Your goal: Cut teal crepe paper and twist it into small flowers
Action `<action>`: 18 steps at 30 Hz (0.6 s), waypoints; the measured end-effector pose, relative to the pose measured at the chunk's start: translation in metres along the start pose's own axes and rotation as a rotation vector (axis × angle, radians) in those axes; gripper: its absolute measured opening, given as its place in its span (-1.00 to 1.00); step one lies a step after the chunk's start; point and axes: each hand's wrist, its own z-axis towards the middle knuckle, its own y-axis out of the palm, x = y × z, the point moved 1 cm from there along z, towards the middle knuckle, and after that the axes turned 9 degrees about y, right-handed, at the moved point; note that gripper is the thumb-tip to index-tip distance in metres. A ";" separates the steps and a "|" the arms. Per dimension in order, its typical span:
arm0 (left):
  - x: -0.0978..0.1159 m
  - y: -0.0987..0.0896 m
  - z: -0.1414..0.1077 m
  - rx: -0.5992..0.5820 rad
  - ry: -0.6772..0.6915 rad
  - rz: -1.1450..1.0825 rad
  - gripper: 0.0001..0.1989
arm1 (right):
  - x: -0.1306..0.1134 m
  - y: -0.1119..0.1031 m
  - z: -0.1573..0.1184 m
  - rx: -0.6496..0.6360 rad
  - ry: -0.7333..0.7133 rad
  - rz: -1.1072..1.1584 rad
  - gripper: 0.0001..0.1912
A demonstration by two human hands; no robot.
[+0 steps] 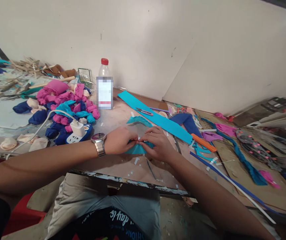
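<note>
Over the table's front part, my left hand (120,140) and my right hand (159,144) meet at their fingertips. Both are closed in a pinch on a piece of turquoise cloth (137,149), which shows below and behind the fingers. A small pale bit sits between the fingertips, too tiny to name. Just beyond the hands lies a long turquoise strip (163,125), with pink-handled thread snips (145,112) resting on it. An orange-handled cutter (204,142) lies to the right of my right hand.
On the left are a heap of pink, blue and turquoise cloth bundles (66,96) and a power strip (79,135) with a white charger and cable. A red-capped bottle (104,70) stands at the back. Cardboard (229,156) with cloth strips lies right.
</note>
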 end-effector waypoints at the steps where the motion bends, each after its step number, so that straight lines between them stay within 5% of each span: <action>1: 0.000 0.000 0.000 -0.005 0.005 0.009 -0.70 | 0.000 0.000 0.000 0.003 -0.001 0.002 -0.96; 18: 0.000 0.001 0.001 -0.024 0.004 0.005 -0.71 | 0.003 0.003 -0.003 -0.051 0.045 -0.008 -0.96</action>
